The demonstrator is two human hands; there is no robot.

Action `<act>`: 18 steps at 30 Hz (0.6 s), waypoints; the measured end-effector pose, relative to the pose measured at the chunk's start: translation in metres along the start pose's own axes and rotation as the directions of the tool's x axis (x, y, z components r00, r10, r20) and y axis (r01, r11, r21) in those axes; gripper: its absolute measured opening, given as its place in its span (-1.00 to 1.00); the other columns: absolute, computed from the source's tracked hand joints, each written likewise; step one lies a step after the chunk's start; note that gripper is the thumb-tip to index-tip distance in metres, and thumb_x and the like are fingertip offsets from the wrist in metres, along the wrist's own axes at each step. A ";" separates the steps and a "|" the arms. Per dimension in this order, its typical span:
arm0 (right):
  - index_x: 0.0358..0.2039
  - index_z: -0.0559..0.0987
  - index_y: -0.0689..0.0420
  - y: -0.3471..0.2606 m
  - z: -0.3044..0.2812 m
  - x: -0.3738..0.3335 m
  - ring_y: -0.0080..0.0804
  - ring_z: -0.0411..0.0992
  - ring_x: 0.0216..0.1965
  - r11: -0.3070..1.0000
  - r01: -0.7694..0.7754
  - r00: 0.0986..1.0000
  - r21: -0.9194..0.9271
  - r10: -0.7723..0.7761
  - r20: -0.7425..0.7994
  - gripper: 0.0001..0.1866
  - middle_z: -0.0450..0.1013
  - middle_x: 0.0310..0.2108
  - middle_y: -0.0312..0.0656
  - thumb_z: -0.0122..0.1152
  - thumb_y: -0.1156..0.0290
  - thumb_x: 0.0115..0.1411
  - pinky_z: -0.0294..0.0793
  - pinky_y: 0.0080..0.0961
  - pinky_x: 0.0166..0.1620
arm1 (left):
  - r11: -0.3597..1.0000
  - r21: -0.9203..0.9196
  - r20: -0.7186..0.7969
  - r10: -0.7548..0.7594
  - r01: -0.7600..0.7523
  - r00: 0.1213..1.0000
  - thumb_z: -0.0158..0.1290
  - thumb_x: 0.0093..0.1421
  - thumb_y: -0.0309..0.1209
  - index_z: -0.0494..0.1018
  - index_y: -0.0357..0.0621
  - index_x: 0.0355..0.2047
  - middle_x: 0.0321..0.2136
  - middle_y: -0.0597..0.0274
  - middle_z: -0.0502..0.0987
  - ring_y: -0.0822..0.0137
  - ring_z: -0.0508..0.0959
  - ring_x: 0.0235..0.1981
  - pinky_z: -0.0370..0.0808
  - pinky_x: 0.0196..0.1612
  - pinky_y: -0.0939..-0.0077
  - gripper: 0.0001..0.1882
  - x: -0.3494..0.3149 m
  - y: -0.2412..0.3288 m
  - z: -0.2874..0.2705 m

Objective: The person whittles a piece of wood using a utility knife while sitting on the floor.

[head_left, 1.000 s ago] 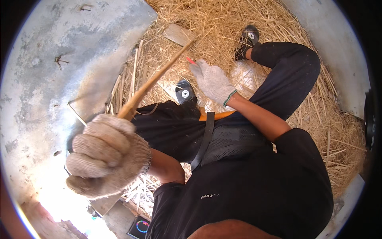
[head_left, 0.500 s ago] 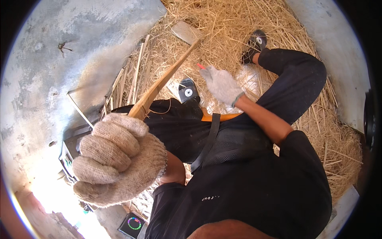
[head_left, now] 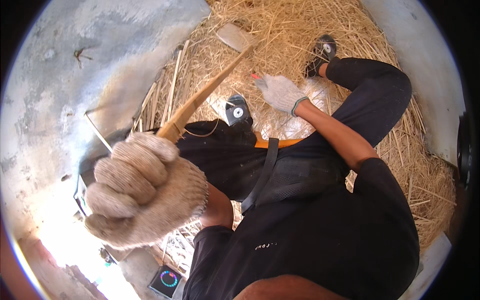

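My left hand [head_left: 145,192], in a beige knitted glove, is raised close at the lower left. Its fingers are wrapped round one end of a long split bamboo strip [head_left: 200,98], which slants up and away to the right and narrows toward its far tip. A thin curled shaving hangs from the strip near my fist. My right hand [head_left: 283,94], gloved too, is beside the strip's far half, a little apart from it. Its fingers are closed, and a small red-ended thing [head_left: 255,76] pokes out past them; the rest of that thing is hidden.
Loose straw and shavings [head_left: 295,30] cover the floor between my legs and around my feet. A flat stone [head_left: 235,36] lies beyond the left shoe. Several cut strips [head_left: 175,82] lean by the grey wall [head_left: 100,60]. A black device with a lit ring [head_left: 167,281] sits at the lower left.
My left hand has shifted slightly left and up with the bamboo strip. My right hand has moved a little away and to the right, its fingers still closed.
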State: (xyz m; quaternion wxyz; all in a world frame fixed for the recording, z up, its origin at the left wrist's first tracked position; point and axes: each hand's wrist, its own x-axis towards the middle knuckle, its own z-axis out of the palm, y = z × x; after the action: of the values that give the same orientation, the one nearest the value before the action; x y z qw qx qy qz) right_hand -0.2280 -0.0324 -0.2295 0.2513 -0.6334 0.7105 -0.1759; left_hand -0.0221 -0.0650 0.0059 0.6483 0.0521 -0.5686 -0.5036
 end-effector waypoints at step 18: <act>-0.08 0.45 0.23 -0.090 -0.103 -0.080 -0.02 0.54 -0.53 0.815 0.012 0.975 0.579 0.120 -0.189 -0.68 0.51 -0.54 0.05 0.10 0.23 0.34 0.47 -0.18 -0.46 | 0.980 -0.141 0.511 -0.051 0.142 0.858 -0.10 0.32 -0.10 0.52 -0.24 -0.49 -0.66 0.12 0.47 0.15 0.47 -0.68 0.55 -0.51 0.14 -0.53 0.006 -0.025 -0.019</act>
State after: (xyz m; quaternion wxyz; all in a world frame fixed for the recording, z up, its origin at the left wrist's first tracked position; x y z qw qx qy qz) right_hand -0.2088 0.0272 -0.0833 0.3571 -0.4841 0.6647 -0.4432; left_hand -0.0228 -0.0911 -0.0130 0.4528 -0.1097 -0.6690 -0.5791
